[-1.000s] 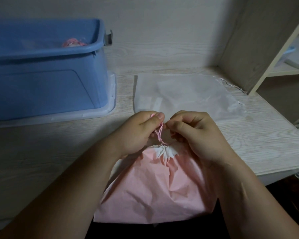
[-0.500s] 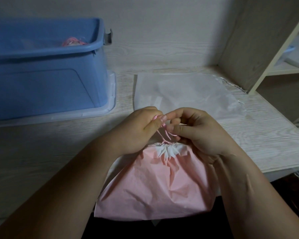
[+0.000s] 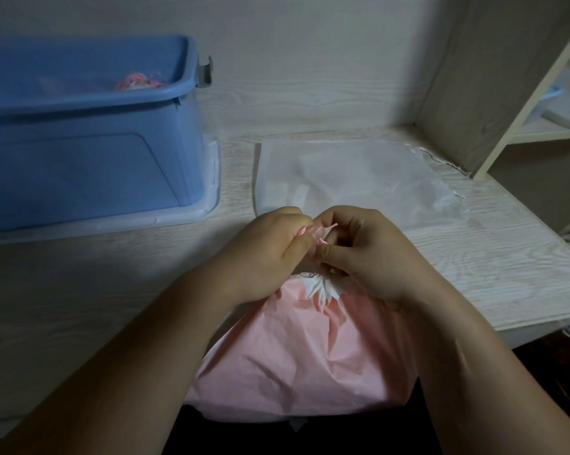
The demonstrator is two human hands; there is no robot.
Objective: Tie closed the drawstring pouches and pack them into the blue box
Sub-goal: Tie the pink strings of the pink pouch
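Pink pouch (image 3: 303, 356) lies at the desk's (image 3: 80, 290) near edge, middle-right. Its bottom hangs over that edge toward the person, and its long axis runs near-to-far. Gathered white neck (image 3: 324, 285) is at the far end, cinched tight and pointing at the far edge. Both hands sit just beyond and above the neck, knuckles nearly touching. Left hand (image 3: 270, 254) pinches the pink drawstring (image 3: 305, 229) between thumb and forefinger. Right hand (image 3: 375, 254) is curled, fingertips pinching the cord's other end; most of the cord is hidden inside the fingers, so can't tell if a knot has formed. Judged step: tying, not packing yet. Key relation: the cord rises from the neck straight into both pinches, so tightening means pulling left and right, across the pouch axis. Blue box (image 3: 89, 159) stands toward the far left corner on a clear lid (image 3: 208, 205), well apart from the pouch, left hand nearer to it. Something pink (image 3: 139, 83) already shows inside. Flat clear bag (image 3: 352, 175) lies beyond the hands.
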